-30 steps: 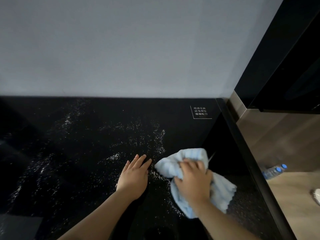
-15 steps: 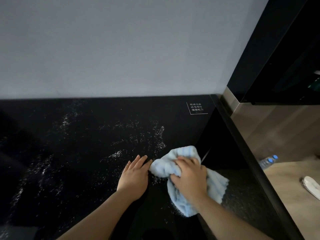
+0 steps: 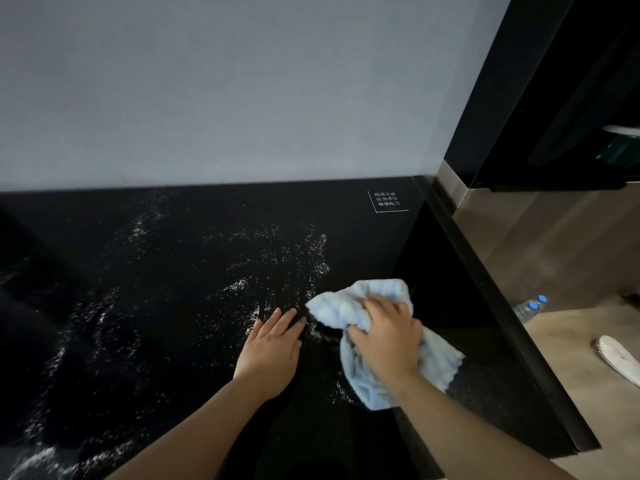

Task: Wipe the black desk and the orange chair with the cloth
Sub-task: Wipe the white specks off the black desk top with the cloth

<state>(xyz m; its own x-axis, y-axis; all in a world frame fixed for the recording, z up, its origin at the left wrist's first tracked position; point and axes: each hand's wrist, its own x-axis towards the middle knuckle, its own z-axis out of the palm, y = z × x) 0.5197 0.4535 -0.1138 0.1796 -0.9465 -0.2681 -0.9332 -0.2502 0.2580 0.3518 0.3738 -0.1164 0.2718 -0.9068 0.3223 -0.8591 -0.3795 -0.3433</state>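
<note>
Wiping the counter's right side

Right-hand fingers (image 3: 367, 306) curl into the bunched blue cloth (image 3: 363, 306); left hand (image 3: 268, 351) lies flat beside it, fingers straight and together. The cloth has slid left toward the white specks (image 3: 294, 258), most of which remain on the counter (image 3: 173, 306); the chair is out of view.

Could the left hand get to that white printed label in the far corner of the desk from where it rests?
Probably yes. The left hand lies flat on the black desk, and only bare speckled desktop shows between it and the label. The cloth and right hand sit to one side.
</note>
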